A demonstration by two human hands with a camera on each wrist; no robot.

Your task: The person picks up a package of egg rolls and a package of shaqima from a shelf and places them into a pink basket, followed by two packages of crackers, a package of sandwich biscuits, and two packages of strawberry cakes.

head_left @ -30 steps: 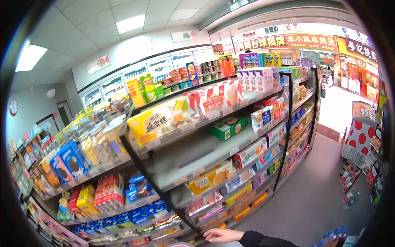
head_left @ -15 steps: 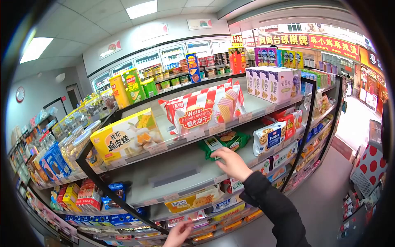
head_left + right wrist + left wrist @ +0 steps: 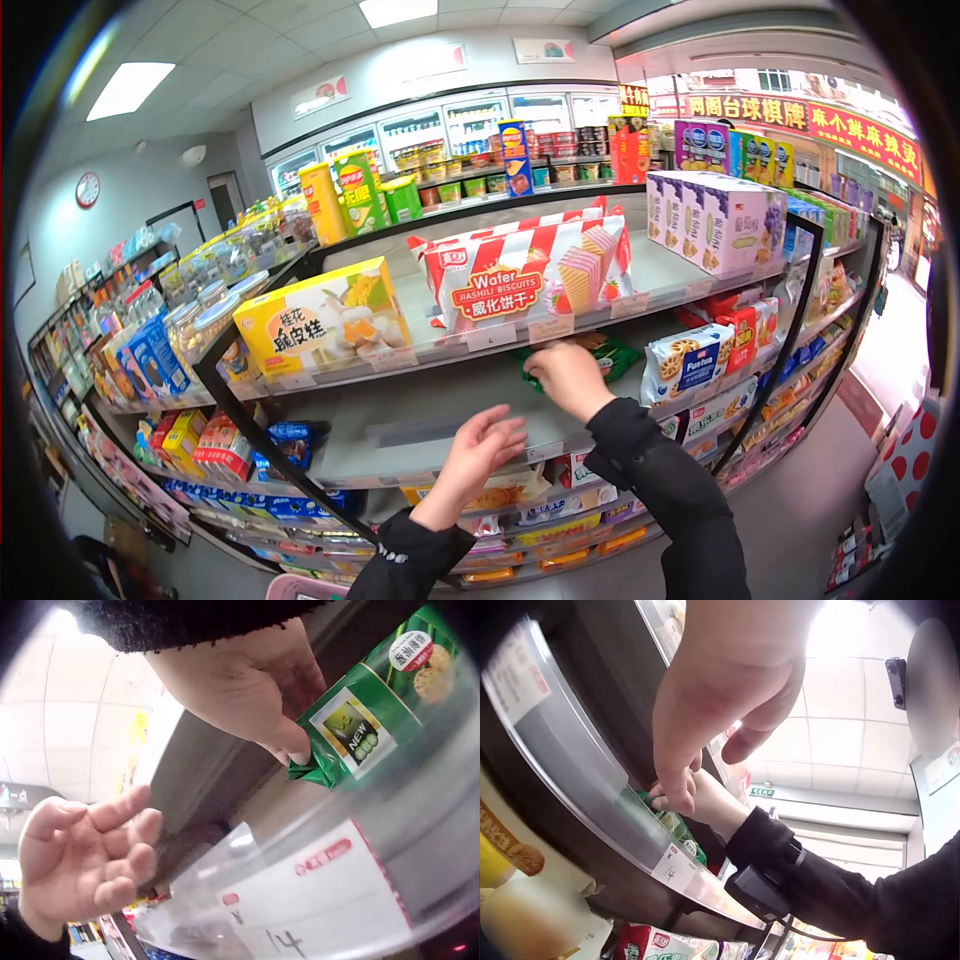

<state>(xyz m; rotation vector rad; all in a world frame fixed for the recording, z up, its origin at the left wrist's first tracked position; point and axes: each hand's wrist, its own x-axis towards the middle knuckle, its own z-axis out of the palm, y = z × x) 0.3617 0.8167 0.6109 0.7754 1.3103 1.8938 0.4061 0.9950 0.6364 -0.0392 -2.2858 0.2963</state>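
My right hand (image 3: 572,378) reaches onto the second shelf and pinches the near end of a green biscuit packet (image 3: 618,362). In the right wrist view, thumb and fingers of the right hand (image 3: 247,690) grip the crimped wrapper end of the biscuit packet (image 3: 409,694), which lies on the shelf behind a clear price strip. The left hand (image 3: 475,457) is held in front of the same shelf, fingers loosely bent and holding nothing. Seen in the left wrist view, the left hand (image 3: 727,690) overlaps the right forearm beyond it.
Above stand a red-striped wafer bag (image 3: 530,270), a yellow cake box (image 3: 320,320) and purple-white boxes (image 3: 715,220). A blue-white cookie bag (image 3: 685,362) sits right of the packet. A black shelf frame (image 3: 270,450) slants down at left; a pink basket (image 3: 300,586) shows below.
The right hand came up from low down to the green packet and now pinches its end. The left hand rose into view, up to the shelf front. The head view moved nearer the shelves.
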